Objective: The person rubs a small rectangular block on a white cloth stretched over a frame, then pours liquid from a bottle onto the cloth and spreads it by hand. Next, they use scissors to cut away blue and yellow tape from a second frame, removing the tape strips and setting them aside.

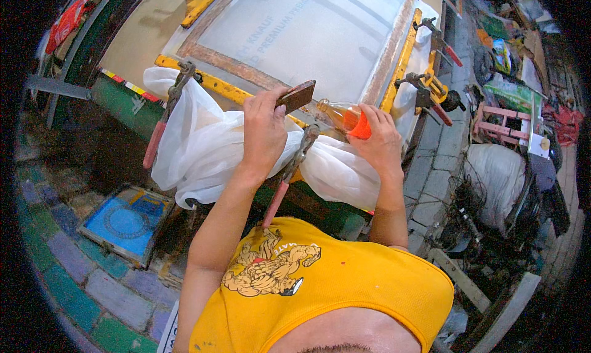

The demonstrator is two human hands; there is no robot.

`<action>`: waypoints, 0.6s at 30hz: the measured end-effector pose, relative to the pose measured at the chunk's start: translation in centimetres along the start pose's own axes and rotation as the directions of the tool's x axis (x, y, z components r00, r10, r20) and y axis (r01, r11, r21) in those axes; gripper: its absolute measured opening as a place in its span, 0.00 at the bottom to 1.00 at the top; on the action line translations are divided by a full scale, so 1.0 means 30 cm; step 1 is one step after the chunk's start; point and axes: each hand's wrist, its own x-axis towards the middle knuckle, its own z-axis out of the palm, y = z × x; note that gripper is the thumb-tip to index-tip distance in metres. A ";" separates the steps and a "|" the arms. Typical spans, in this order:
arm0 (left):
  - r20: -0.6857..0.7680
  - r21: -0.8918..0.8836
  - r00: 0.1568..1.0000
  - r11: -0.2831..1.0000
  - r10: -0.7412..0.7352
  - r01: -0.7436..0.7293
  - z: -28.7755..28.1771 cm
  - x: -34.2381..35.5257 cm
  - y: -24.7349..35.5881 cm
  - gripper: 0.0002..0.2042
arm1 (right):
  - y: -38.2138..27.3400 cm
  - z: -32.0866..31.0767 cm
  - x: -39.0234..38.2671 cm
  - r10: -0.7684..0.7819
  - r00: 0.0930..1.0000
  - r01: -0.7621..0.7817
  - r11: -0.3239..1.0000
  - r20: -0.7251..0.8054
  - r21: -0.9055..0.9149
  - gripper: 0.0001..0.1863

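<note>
My left hand [265, 126] is closed around a flat dark brown block [298, 97], held tilted above the near side of a wooden frame [237, 68]. In my right hand [378, 136] is a clear bottle [335, 113] with a bright orange part near my fingers; it lies tipped, neck toward the left. Sheer white fabric [203, 140] stretches across the frame and hangs in bunched folds under both hands. Perforated yellow bars [225, 89] press the fabric along the edges. A clamp with a red handle [277, 199] grips the near bar between my forearms.
Another red-handled clamp [163, 122] stands at the near left corner, and more clamps [425, 94] line the right side. A blue screen in a frame [128, 222] leans at lower left. On the right lie a pink stool [502, 124], a white sack [495, 174] and tangled wires.
</note>
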 end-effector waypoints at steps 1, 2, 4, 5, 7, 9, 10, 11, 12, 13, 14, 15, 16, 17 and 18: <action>0.002 -0.002 1.000 1.000 0.000 0.000 0.007 -0.003 0.000 0.17 | 0.003 0.002 -0.002 -0.004 1.000 0.004 1.000 -0.008 -0.001 0.36; 0.003 -0.004 1.000 1.000 0.000 0.000 0.012 -0.005 0.001 0.17 | 0.007 0.005 -0.004 -0.007 1.000 0.007 1.000 -0.015 -0.002 0.36; 0.001 -0.014 1.000 1.000 0.005 -0.005 0.017 -0.004 0.002 0.17 | 0.012 0.012 -0.007 -0.009 1.000 0.009 1.000 -0.020 0.000 0.36; -0.001 -0.019 1.000 1.000 0.007 -0.007 0.018 -0.004 0.001 0.17 | 0.014 0.014 -0.008 -0.007 1.000 0.007 1.000 -0.019 0.002 0.36; 0.012 -0.012 1.000 1.000 0.010 -0.009 0.020 -0.002 -0.003 0.18 | 0.014 0.014 -0.008 0.001 1.000 -0.001 1.000 -0.009 0.006 0.36; 0.029 -0.015 0.999 1.000 0.016 -0.016 0.019 -0.001 -0.002 0.19 | 0.009 0.008 -0.006 0.015 1.000 -0.015 1.000 0.006 0.011 0.37; 0.040 -0.021 0.999 1.000 0.022 -0.021 0.017 0.001 0.001 0.19 | 0.010 0.010 -0.007 0.014 1.000 -0.014 1.000 0.002 0.012 0.37; 0.050 -0.028 0.998 0.999 0.027 -0.026 0.015 0.001 0.003 0.19 | 0.012 0.014 -0.008 0.013 1.000 -0.013 1.000 -0.002 0.012 0.37; 0.051 -0.024 0.998 0.999 0.028 -0.027 0.015 -0.001 0.003 0.19 | 0.014 0.016 -0.010 0.013 1.000 -0.013 1.000 -0.006 0.013 0.36; 0.052 -0.020 0.998 0.999 0.029 -0.028 0.015 -0.004 0.002 0.19 | 0.015 0.017 -0.011 0.008 1.000 -0.008 1.000 -0.010 0.012 0.37; 0.053 -0.017 0.998 0.999 0.029 -0.029 0.014 -0.007 0.002 0.19 | 0.016 0.017 -0.011 0.004 1.000 -0.004 1.000 -0.014 0.012 0.37; 0.070 -0.024 0.997 0.999 0.028 -0.026 0.011 -0.008 0.000 0.19 | 0.017 0.017 -0.011 0.000 1.000 0.000 1.000 -0.018 0.011 0.37; 0.087 -0.032 0.996 0.999 0.026 -0.023 0.007 -0.009 -0.003 0.19 | 0.014 0.015 -0.011 0.013 1.000 -0.013 1.000 -0.017 0.015 0.37; 0.104 -0.039 0.994 0.999 0.024 -0.020 0.004 -0.012 -0.005 0.19 | 0.008 0.012 -0.012 0.026 1.000 -0.026 0.999 -0.016 0.020 0.37; 0.098 -0.041 0.995 0.999 0.021 -0.017 0.001 -0.014 -0.003 0.19 | 0.003 0.009 -0.011 0.038 0.999 -0.037 0.999 -0.015 0.024 0.37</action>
